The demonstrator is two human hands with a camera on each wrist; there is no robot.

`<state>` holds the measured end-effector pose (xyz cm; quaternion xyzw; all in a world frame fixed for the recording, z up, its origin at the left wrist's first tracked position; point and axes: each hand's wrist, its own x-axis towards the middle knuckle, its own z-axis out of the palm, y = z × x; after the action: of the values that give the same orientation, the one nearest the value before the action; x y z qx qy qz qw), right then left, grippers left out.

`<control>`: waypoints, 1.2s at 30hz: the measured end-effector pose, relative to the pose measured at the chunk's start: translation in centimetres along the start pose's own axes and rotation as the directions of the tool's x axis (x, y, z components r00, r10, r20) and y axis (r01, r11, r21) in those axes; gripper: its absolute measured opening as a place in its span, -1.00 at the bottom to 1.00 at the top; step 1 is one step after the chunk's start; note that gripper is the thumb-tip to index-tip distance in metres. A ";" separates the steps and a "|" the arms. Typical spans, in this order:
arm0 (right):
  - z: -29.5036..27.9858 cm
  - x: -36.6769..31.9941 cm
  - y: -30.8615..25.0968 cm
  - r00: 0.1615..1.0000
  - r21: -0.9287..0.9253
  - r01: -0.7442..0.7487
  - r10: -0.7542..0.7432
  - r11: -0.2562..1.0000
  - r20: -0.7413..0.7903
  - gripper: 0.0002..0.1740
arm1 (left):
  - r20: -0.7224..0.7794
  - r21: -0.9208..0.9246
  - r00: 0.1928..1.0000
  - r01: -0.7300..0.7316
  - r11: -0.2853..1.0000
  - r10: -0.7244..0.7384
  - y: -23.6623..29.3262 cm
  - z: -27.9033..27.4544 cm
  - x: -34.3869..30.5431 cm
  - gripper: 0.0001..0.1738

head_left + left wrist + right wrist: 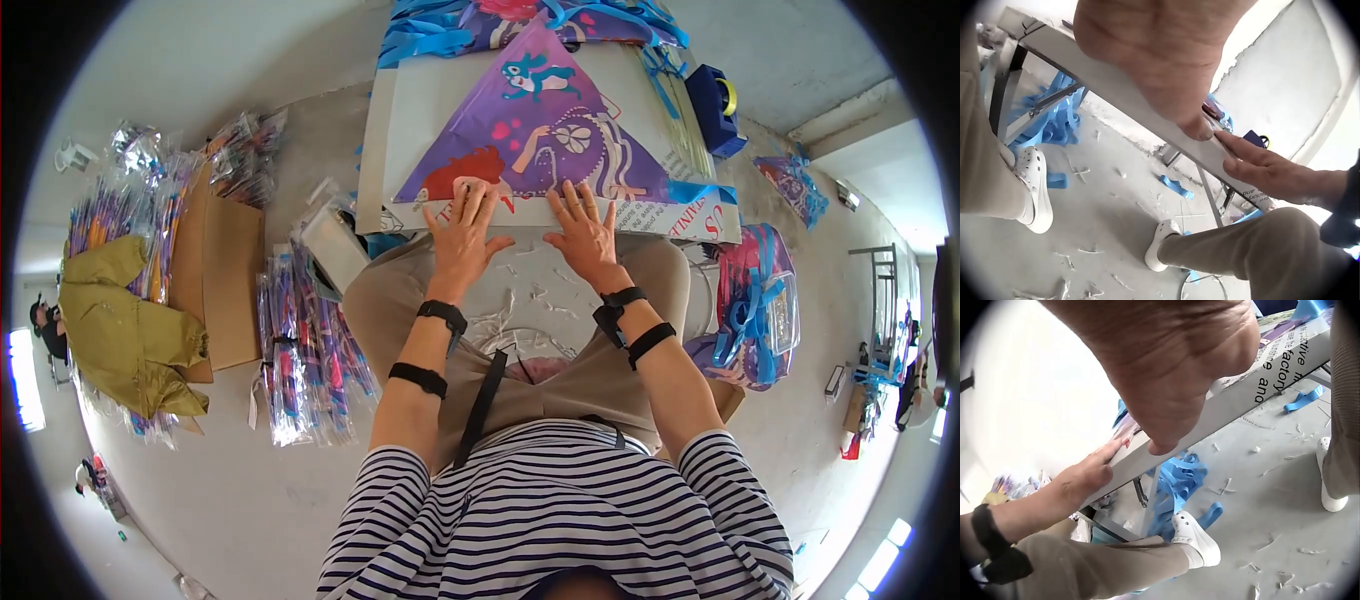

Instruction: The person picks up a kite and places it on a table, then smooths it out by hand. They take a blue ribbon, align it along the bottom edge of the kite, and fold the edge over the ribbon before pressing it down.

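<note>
A purple triangular kite (545,120) lies flat on the table (385,150), its point away from me. It is printed with a blue cartoon animal, red hair and pink hearts. My left hand (462,235) rests on the kite's near edge at the red hair, fingers straight and thumb out to the side. Beside it, my right hand (585,238) lies on the same edge, fingers extended. A blue ribbon (695,192) is at the kite's right corner. In both wrist views the palm hides most of the kite.
More printed kites with blue ribbons (425,40) are piled at the table's far end, near a blue tape dispenser (715,110). Bagged kites (310,350) and a cardboard box (215,270) stand at left. Blue ribbon (1179,481) and scraps lie on the floor.
</note>
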<state>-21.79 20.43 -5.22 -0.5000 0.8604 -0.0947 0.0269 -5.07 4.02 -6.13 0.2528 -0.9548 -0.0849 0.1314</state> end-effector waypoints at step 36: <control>1.5 0.3 -3.2 0.997 0.082 -0.013 0.019 0.997 -0.077 -0.09 | 0.222 0.048 0.974 -0.057 0.997 0.045 -3.7 -2.3 0.9 0.14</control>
<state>-19.01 18.42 -6.06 -0.4876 0.8602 -0.1487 0.0143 -3.43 0.14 -4.61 0.2204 -0.9716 -0.0834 0.0196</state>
